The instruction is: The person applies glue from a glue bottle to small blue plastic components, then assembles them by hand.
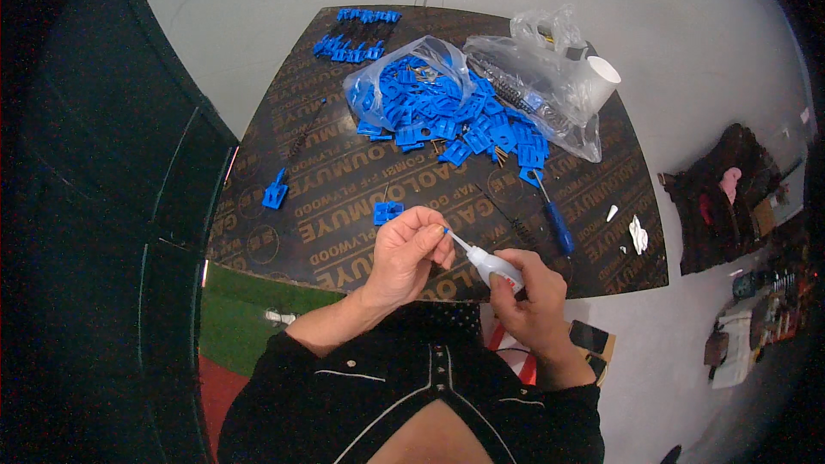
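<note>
Between the thumb and fingers of my left hand [404, 253] is a small blue piece [446, 231], mostly hidden by the fingertips. My right hand [533, 296] is wrapped round a small white squeeze bottle [491, 265], the kind used for glue. Its thin nozzle [461, 241] is tilted up to the left, with the tip at or very near the blue piece; contact is hard to make out. Just beyond my left hand lies a blue plastic part [387, 212]. Right of that, a thin dark spring-like rod [520, 228] rests on the printed plywood table [344, 232].
A heap of blue parts [430, 107] spills from a clear bag. A blue-handled screwdriver [557, 222], white cap [612, 212] and crumpled tissue [638, 235] lie to the right. Finished-looking rows [357, 34] sit far left; a white cup [601, 79] lies on a bag.
</note>
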Available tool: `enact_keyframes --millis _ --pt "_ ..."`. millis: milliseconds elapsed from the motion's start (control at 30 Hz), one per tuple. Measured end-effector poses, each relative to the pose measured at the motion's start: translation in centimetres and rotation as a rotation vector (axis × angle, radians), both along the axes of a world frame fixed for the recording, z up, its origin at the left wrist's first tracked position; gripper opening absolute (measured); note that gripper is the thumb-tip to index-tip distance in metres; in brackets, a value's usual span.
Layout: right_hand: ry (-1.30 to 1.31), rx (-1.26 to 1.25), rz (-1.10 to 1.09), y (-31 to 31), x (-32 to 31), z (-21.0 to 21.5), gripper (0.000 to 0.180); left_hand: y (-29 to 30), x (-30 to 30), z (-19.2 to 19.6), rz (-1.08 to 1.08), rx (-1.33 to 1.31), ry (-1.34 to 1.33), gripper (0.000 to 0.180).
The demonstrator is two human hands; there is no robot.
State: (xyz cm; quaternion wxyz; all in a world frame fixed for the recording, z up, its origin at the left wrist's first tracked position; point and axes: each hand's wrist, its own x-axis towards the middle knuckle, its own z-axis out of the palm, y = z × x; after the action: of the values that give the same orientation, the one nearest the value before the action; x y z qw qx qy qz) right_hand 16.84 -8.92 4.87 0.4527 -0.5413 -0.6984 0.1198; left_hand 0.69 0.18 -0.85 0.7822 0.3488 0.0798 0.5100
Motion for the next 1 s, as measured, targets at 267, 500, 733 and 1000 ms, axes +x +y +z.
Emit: enact_keyframes --millis 267,500,733,1000 --pt "0.004 -0.022 0.0 -0.04 0.08 0.12 0.025 -0.01 0.04 -0.08 0.008 -0.013 0.0 0.01" --pt "0.0 -0.04 -0.016 -0.12 0.12 0.12 0.024 -0.03 0.03 -0.05 0.015 -0.023 0.01 0.009" --pt "0.004 -0.052 -0.002 -0.12 0.18 0.21 0.025 -0.12 0.01 0.13 0.025 -0.008 0.031 0.009" --pt "0.019 -0.022 0.002 0.15 0.15 -0.62 0.023 -0.01 -0.15 0.13 -0.1 -0.119 -0.043 0.012"
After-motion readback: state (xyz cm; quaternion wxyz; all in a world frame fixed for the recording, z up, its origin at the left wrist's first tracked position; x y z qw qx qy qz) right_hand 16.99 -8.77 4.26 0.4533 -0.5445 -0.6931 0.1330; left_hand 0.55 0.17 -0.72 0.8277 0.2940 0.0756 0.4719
